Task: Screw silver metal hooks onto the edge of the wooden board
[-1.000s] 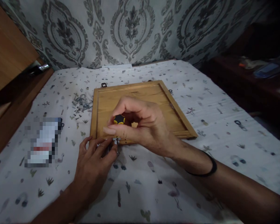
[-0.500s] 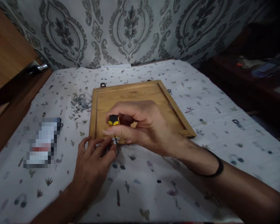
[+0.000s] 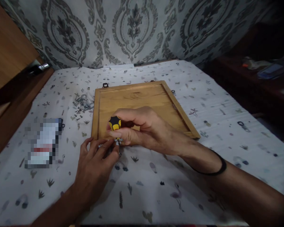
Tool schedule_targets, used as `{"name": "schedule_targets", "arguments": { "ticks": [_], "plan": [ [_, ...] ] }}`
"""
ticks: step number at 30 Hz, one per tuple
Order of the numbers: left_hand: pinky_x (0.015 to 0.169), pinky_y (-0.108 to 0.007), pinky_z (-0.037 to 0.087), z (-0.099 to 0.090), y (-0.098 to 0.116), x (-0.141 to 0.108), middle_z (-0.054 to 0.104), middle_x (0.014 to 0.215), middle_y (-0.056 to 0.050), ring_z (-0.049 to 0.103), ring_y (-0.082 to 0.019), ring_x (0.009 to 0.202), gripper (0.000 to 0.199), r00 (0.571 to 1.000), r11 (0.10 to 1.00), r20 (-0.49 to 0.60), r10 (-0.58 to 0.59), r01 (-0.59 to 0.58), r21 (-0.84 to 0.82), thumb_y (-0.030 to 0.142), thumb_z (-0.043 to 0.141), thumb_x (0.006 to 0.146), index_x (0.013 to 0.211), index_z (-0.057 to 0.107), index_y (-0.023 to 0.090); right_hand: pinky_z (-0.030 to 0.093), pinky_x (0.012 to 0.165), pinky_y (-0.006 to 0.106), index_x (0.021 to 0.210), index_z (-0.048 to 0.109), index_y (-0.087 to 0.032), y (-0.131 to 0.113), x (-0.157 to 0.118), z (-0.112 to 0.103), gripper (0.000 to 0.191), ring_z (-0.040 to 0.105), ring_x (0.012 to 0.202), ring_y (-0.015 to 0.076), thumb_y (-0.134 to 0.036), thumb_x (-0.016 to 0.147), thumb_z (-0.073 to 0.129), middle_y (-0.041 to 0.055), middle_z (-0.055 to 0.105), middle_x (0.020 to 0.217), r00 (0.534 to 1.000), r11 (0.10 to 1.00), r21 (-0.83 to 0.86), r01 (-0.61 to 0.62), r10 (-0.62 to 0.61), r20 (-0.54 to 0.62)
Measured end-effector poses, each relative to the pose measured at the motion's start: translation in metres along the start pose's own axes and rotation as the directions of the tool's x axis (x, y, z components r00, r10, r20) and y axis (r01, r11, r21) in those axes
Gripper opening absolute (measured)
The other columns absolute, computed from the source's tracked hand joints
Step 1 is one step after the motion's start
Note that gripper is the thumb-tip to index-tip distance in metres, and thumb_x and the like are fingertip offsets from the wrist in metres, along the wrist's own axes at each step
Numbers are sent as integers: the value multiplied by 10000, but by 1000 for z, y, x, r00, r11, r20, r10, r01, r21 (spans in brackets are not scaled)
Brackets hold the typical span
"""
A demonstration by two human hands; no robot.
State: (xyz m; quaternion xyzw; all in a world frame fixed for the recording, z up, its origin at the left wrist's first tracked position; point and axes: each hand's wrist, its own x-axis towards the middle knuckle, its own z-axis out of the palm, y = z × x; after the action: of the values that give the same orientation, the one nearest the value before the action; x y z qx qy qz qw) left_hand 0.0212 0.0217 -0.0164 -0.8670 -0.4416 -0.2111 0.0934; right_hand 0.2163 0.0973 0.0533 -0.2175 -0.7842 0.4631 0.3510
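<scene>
My right hand (image 3: 146, 129) is closed round the black-and-yellow handle of a short screwdriver (image 3: 115, 123). The tool stands nearly upright at the near left edge of a framed wooden panel (image 3: 137, 96), its tip hidden. Below the handle is a small silver metal fitting (image 3: 118, 142), perhaps a hinge. My left hand (image 3: 94, 164) pinches this fitting between thumb and fingers. The other left fingers rest along the panel's near edge and corner. How the fitting meets the wood is hidden by my fingers.
Left of the panel lies a pile of metal hardware and screws (image 3: 84, 102). A blurred-out, phone-like object (image 3: 44, 143) rests further left on the patterned cloth (image 3: 142, 195). Wooden furniture (image 3: 11, 47) borders the left side, and a patterned wall (image 3: 132, 31) stands behind.
The screwdriver handle has turned a little, showing more yellow, and my right fingers have shifted around it. My left hand keeps its place on the fitting. The view has moved slightly.
</scene>
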Motion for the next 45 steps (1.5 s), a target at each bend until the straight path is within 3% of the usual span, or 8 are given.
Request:
{"name": "schedule_targets", "arguments": {
  "ticks": [5,10,16,19,22,28,36,45],
  "plan": [
    [924,-544,412,0,0,0,739,1076,-99,609,-307,990,180,1000,1000,8,-4,4,25,132,542,940,1031,679,206,339,527,198,669,431,-192,1,5,16,370,365,565,65,-306,893,703,-74,395,636,969,990,-70,123,-134,-206],
    [981,-552,392,0,1,0,735,1127,-80,605,-293,1051,209,1000,1000,12,-27,27,9,129,540,932,1038,686,234,345,507,216,693,455,-205,5,6,18,345,392,568,83,-359,888,695,-65,433,638,971,998,-47,32,-42,-235],
    [991,-543,389,0,1,0,741,1125,-65,616,-281,1032,175,1000,1000,-2,-16,16,-3,153,546,948,1021,681,237,440,613,214,1151,589,-199,1,-3,6,258,513,710,105,-336,938,633,-18,564,843,985,999,-32,12,-17,-172],
    [989,-550,391,0,0,-1,737,1142,-68,614,-286,1034,168,1000,1000,1,-12,12,1,157,551,951,1041,672,232,450,660,212,1221,594,-172,-4,-5,2,266,541,758,100,-309,1009,511,9,607,929,992,996,-90,17,-28,-119],
    [986,-553,389,0,0,-1,735,1145,-70,614,-284,1033,175,1000,1000,-2,-14,14,-2,150,538,960,1059,661,228,455,679,203,1164,613,-152,-5,-4,0,246,564,779,92,-318,1011,516,22,636,978,994,995,-89,46,-54,-94],
    [970,-548,394,0,1,-1,733,1117,-87,610,-290,1031,176,1000,1000,8,-21,21,3,139,532,959,1051,657,223,401,597,187,896,594,-182,-6,0,4,86,511,666,71,-243,951,622,-38,577,785,986,982,-149,119,-134,-94],
    [976,-539,392,0,1,-1,736,1078,-82,608,-289,1030,192,1000,1000,1,-7,7,11,144,511,962,1011,678,227,379,560,210,761,497,-198,-6,-4,23,232,442,600,79,-263,957,602,-45,481,706,940,969,-237,70,-144,-310],
    [989,-544,383,1,-1,-2,739,1124,-78,620,-288,1031,165,1000,1000,3,-8,7,16,185,533,973,1073,659,221,486,721,220,1156,581,-169,-7,-7,0,205,595,787,90,-292,1021,487,16,639,1013,995,997,-45,65,-68,-76]
  ]
}}
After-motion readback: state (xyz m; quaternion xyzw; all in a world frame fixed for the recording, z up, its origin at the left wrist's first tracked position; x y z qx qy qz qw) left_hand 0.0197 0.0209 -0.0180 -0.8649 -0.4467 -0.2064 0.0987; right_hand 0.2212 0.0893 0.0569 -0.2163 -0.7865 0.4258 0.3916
